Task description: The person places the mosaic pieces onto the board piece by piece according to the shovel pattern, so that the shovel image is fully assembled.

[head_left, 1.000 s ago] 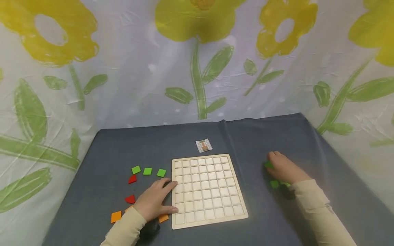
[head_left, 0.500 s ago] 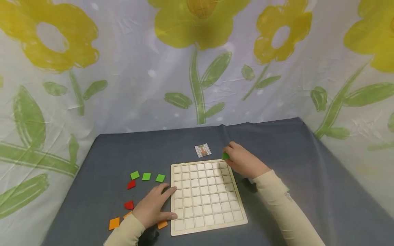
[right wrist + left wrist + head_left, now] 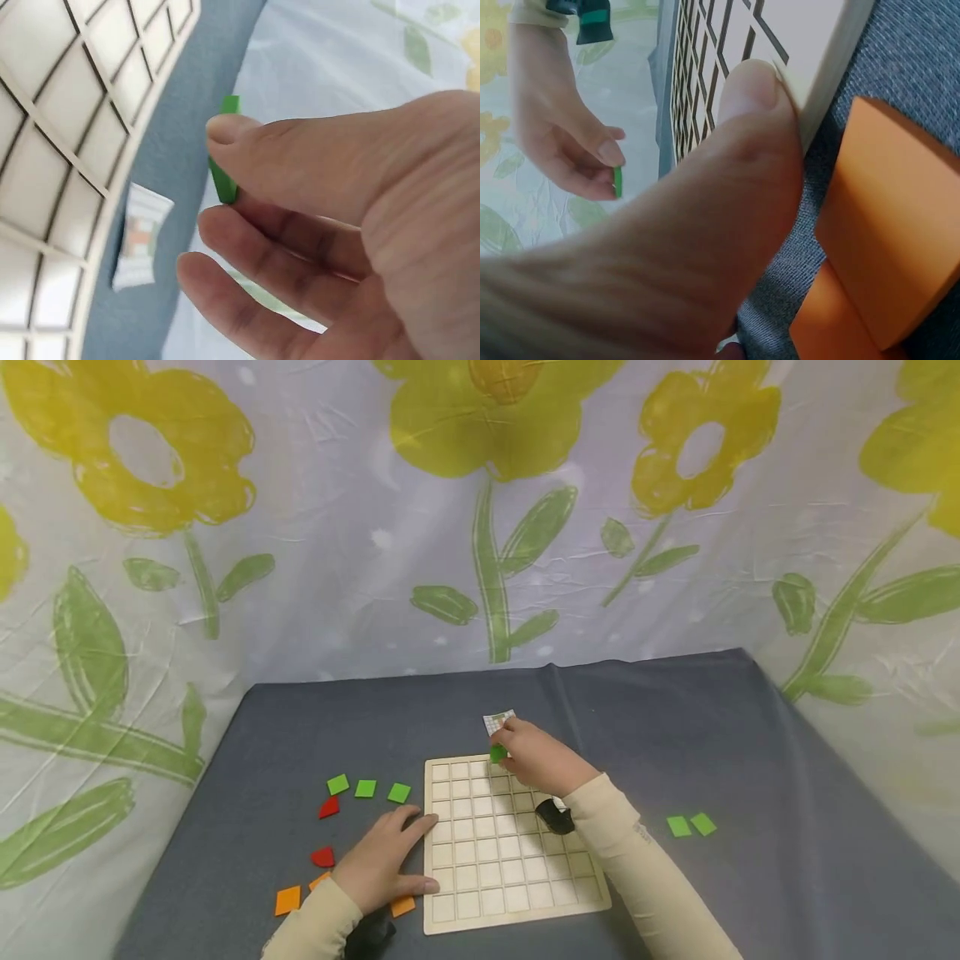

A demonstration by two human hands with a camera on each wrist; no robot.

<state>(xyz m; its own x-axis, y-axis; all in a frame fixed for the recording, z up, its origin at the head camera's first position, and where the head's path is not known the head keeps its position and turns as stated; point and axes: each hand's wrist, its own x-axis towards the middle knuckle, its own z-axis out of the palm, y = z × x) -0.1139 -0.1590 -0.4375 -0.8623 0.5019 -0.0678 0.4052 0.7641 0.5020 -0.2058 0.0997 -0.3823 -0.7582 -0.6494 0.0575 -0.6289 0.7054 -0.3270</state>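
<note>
A light wooden grid board (image 3: 491, 872) lies in the middle of the dark cloth. My right hand (image 3: 547, 760) hangs over its far edge and pinches a green square tile (image 3: 225, 161) between thumb and fingers. In the right wrist view the tile is edge-on, clear of the board. My left hand (image 3: 378, 864) rests along the board's left side with its fingers spread, and the left wrist view shows the thumb (image 3: 750, 97) touching the rim. Near that thumb lie orange square tiles (image 3: 892, 225).
A small printed card (image 3: 495, 720) sits behind the board, partly covered by my right hand. Several green tiles (image 3: 365, 788) and red quarter-round pieces (image 3: 323, 857) lie at left, above an orange tile (image 3: 288, 901). Two green tiles (image 3: 678, 827) lie at right.
My right hand has carried one green tile from the group at right leftward to above the board's far edge. My left hand stays at the board's left side.
</note>
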